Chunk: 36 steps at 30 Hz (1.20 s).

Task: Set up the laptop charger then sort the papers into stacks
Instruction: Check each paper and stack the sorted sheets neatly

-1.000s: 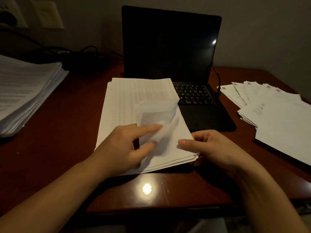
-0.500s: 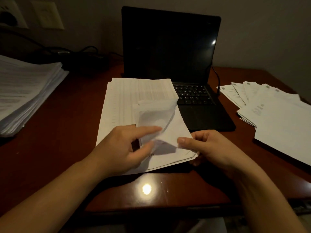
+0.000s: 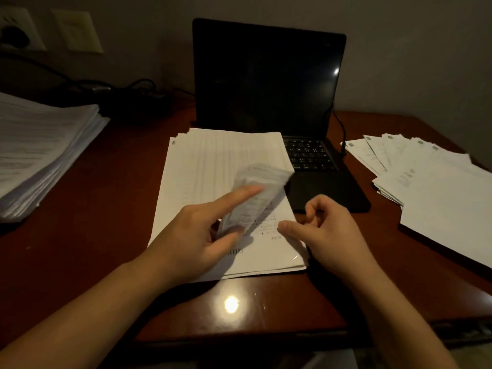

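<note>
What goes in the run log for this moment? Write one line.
step: sorting | left hand: pinches sheet above middle stack | right hand: fingers curled, at its right edge | laptop: open, screen dark

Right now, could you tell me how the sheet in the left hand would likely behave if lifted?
Probably floppy: the sheet curls over in the left hand. Likely light, as a pinch holds it up. It may slide easily off the middle stack.
</note>
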Tool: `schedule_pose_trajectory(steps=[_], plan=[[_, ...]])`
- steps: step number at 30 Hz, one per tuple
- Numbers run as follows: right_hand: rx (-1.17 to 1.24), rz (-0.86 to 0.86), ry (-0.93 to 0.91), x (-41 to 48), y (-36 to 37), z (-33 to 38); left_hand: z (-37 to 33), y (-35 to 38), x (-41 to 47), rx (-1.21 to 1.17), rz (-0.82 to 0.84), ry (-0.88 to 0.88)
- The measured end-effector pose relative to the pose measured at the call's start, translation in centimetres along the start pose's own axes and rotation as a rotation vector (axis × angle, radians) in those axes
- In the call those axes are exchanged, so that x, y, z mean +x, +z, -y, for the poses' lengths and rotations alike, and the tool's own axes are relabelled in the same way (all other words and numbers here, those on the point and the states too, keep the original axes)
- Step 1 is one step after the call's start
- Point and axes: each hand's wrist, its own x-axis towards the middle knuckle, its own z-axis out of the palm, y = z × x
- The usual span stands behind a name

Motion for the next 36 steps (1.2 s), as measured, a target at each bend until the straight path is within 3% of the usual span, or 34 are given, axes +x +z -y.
schedule_pose_trajectory(steps=[2, 6, 8, 12, 16, 18, 22, 29, 36], plan=[[-0.029, -0.079, -0.019, 0.2, 0.4, 0.0, -0.7, 0.0, 0.0, -0.024, 0.059, -0.012], [0.415, 0.240, 0.346, 1.5, -1.1, 2.0, -1.2, 0.2, 0.3, -0.013, 0.127, -0.008], [0.430, 0.293, 0.402, 2.1, -1.6, 2.5, -1.4, 0.3, 0.3, -0.061, 0.157, -0.034], [0.285, 0.276, 0.285, 2.9, -2.4, 2.8, -1.5, -0.4, 0.4, -0.190, 0.185, -0.119], [0.298, 0.178, 0.136, 3.2, -3.4, 3.9, -1.0, -3.0, 2.7, -0.157, -0.339, -0.260], [0.387, 0.129, 0.093, 3.6, -3.5, 4.7, -1.1, -5.4, 4.4, -0.175, -0.460, -0.418], [0.480, 0.093, -0.006, 4.8, -3.5, 7.0, -1.9, -8.9, 6.9, -0.490, -0.416, -0.409], [0.475, -0.078, -0.236, 7.3, -3.8, 10.6, -4.2, -10.8, 9.6, -0.549, -0.614, -0.231], [0.558, -0.047, -0.193, 8.3, -1.1, 9.4, -1.3, -7.1, 8.9, -0.486, -0.532, -0.278]])
